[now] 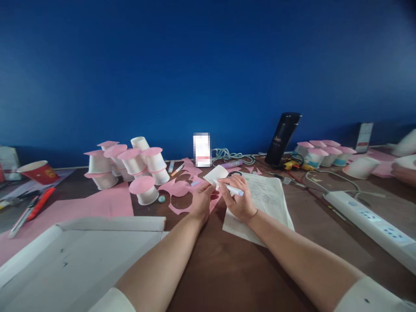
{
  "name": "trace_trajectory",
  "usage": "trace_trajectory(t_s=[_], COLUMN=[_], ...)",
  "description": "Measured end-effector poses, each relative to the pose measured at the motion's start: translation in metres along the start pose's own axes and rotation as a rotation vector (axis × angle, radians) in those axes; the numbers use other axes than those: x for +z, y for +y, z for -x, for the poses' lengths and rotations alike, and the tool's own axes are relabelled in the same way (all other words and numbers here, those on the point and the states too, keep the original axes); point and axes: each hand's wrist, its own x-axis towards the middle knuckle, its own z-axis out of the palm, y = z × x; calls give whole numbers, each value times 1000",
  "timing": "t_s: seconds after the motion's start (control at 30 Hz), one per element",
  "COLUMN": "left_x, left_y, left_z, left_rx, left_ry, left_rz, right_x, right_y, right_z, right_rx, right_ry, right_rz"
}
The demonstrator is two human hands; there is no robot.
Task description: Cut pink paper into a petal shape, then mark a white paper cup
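My left hand (201,200) is closed round a white paper cup (216,173), which is tilted in front of me. In my right hand (240,200) is a white marker (234,190), its tip end close to the cup's side; whether it touches cannot be made out. Pink paper scraps (180,189) with round cut-outs lie beside and under my left hand. A printed sheet (269,195) is under my right wrist. To the left, several white cups topped with pink paper (133,161) are stacked, and a single pink-topped cup (144,193) stands before them.
A white tray-like box (107,242) and pink sheet (97,203) occupy the left, with a red-handled cutter (40,203) and red cup (40,171). A phone (202,149), black tumbler (282,138) and cables stand behind. At right are a power strip (373,223), more cups and another person's hand (404,173).
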Motion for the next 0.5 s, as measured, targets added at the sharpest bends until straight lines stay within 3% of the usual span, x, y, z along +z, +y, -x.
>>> trace_trajectory(t_s=[0.5], left_x=[2], left_y=[3], left_z=[1], left_rx=[-11], left_ry=[44], left_rz=[67], right_x=[-1], right_y=[3], right_z=[1], right_rx=[4], right_ry=[-9], right_rz=[-5])
